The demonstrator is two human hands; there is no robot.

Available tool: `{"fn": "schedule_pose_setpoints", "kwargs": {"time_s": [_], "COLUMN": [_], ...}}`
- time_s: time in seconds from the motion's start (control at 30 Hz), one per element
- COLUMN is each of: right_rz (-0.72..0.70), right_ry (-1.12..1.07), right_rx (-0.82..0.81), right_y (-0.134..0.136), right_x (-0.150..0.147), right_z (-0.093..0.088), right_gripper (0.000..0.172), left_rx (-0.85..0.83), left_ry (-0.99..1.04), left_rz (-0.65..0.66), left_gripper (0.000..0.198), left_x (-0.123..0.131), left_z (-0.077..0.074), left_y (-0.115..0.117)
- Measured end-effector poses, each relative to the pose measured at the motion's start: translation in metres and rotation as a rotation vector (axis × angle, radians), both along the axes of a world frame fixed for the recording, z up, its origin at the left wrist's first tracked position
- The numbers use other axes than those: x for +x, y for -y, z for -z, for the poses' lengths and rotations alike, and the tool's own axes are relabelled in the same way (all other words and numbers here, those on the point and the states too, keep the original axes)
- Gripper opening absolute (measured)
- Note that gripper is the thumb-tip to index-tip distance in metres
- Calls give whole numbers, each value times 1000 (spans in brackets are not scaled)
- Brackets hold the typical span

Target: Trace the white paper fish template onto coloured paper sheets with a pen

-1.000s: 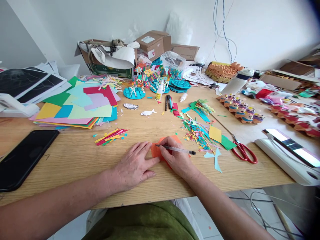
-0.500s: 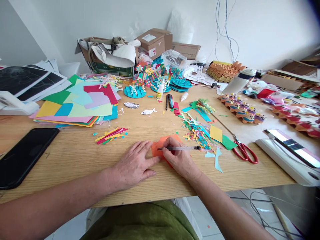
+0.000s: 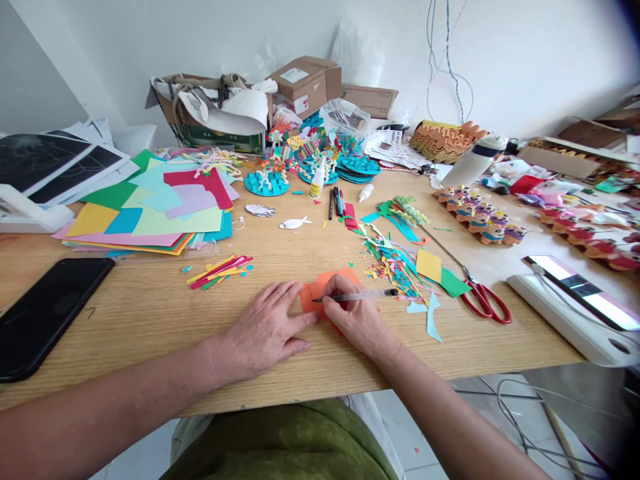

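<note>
An orange piece of paper point(image 3: 345, 275) lies on the table in front of me, with a dark curved line drawn on its left part. My right hand point(image 3: 350, 310) pinches a clear-barrelled pen point(image 3: 367, 295), its tip touching the paper near the left side. The pen's back end points to the right. My left hand point(image 3: 267, 325) rests flat with fingers spread, its fingertips at the paper's left edge, holding nothing. Part of the paper is hidden under my right hand. Beyond it lie a white paper fish point(image 3: 295, 223) and a silvery patterned fish point(image 3: 260, 211).
Paper strips point(image 3: 223, 272) lie left of centre, coloured sheets point(image 3: 185, 223) behind them. Paper scraps point(image 3: 395, 267) and red-handled scissors point(image 3: 485, 303) are on the right. A glue bottle point(image 3: 317, 179) stands near several markers point(image 3: 336, 202). A black phone point(image 3: 53, 317) lies far left, a white device point(image 3: 570, 320) far right.
The pen tip has shifted slightly left and down on the orange paper. My left hand stays in place. The whole view has moved a little.
</note>
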State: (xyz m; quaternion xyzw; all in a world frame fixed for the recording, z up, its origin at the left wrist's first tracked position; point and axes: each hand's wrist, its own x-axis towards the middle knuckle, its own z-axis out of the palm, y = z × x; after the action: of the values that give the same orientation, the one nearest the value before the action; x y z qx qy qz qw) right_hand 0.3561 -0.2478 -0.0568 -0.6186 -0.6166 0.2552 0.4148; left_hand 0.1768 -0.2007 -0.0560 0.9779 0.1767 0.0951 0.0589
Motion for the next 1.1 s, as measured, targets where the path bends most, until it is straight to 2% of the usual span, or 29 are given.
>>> {"fn": "schedule_pose_setpoints", "kwargs": {"time_s": [0.23, 0.7, 1.1], "right_rz": [26, 4, 11], "right_ry": [-86, 48, -5], "right_rx": [21, 14, -8], "right_y": [-1, -4, -2], "right_x": [2, -2, 0], "right_z": [1, 3, 2], "right_gripper": [8, 7, 9], "left_rx": [8, 10, 4], "left_ry": [9, -5, 2], "left_rz": [6, -4, -2], "left_gripper": [41, 43, 42], "left_x": [0, 0, 0], "left_z": [2, 1, 2], "left_y": [-1, 0, 0]}}
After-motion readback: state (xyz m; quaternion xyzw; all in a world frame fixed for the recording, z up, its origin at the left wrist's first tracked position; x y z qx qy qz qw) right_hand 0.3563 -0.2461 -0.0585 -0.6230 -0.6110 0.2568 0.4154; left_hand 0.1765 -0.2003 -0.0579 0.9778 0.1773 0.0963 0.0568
